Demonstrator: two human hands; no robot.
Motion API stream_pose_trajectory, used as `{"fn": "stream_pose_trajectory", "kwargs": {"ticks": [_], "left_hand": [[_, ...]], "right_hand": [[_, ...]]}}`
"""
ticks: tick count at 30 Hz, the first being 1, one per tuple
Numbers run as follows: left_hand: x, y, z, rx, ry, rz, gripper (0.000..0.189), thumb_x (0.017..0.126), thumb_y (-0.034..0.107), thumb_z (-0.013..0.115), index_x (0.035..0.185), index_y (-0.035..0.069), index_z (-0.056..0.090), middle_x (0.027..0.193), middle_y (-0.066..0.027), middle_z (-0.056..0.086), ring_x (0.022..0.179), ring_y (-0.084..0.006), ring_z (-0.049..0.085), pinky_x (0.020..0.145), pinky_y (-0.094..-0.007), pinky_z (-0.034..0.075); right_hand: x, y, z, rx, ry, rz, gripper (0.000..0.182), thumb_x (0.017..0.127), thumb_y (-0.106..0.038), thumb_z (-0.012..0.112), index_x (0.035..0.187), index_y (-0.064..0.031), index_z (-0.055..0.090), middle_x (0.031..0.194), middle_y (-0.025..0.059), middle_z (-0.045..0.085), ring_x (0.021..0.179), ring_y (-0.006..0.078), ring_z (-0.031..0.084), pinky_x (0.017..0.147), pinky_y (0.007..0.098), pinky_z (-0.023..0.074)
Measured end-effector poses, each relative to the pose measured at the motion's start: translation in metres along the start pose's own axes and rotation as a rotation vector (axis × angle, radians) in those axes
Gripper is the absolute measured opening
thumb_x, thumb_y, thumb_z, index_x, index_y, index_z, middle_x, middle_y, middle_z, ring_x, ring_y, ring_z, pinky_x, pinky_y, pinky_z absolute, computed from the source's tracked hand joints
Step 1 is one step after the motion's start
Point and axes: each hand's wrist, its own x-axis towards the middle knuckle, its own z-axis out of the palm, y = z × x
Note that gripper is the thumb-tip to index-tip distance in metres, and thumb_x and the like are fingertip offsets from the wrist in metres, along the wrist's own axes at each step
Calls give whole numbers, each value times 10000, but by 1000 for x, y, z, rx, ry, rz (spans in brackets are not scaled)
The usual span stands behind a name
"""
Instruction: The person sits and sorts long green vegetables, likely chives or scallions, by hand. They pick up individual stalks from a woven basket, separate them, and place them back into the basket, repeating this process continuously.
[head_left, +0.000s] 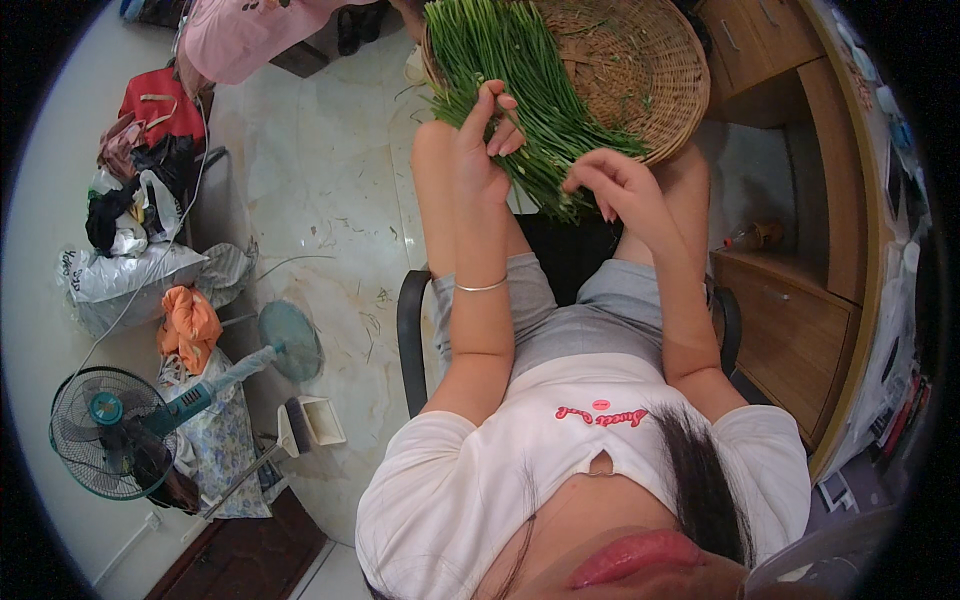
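A shallow round wicker basket rests across my knees. On its left side lies a thick layer of long green stalks, which look like flowering chives, their ends spilling over the near rim. My left hand, with a silver bangle on its forearm, is raised over the stalks. Its fingers are curled around what appears to be a thin stalk with a small tip at the thumb. My right hand is at the near ends of the stalks, fingers bent. Whether it pinches one is unclear.
Chair armrests flank me. On the right stands a wooden desk with drawers; a bottle lies inside. To the left are a standing fan, stacked bags and a dustpan. Plant scraps litter the tiled floor.
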Motion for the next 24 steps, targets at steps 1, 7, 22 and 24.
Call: {"fn": "stream_pose_trajectory", "kwargs": {"ticks": [1,7,22,24], "left_hand": [[-1,0,1,21,13,3,146,922,155,543,993,29,559,815,-27,585,463,-43,312,438,-188,290],[-9,0,20,229,28,56,177,900,144,568,977,-15,580,802,-61,623,473,-47,356,434,-192,296],[-19,3,36,385,37,102,204,889,137,561,925,-58,607,890,-163,658,499,-82,368,466,-238,328],[-19,2,37,405,36,116,220,887,149,567,919,-62,624,843,-145,664,497,-90,389,461,-246,331]], "right_hand": [[5,-5,4,-74,90,-64,174,873,-185,606,960,-35,617,734,11,612,513,32,455,440,186,346],[31,-38,30,-399,222,-418,232,800,-175,675,963,-20,622,838,21,574,557,65,487,519,215,397],[38,-18,33,148,121,-309,124,881,-132,593,916,-14,603,769,31,613,685,101,611,521,220,483],[35,-17,29,153,125,-321,126,885,-134,588,919,-13,600,791,35,617,707,107,618,533,222,488]]}}
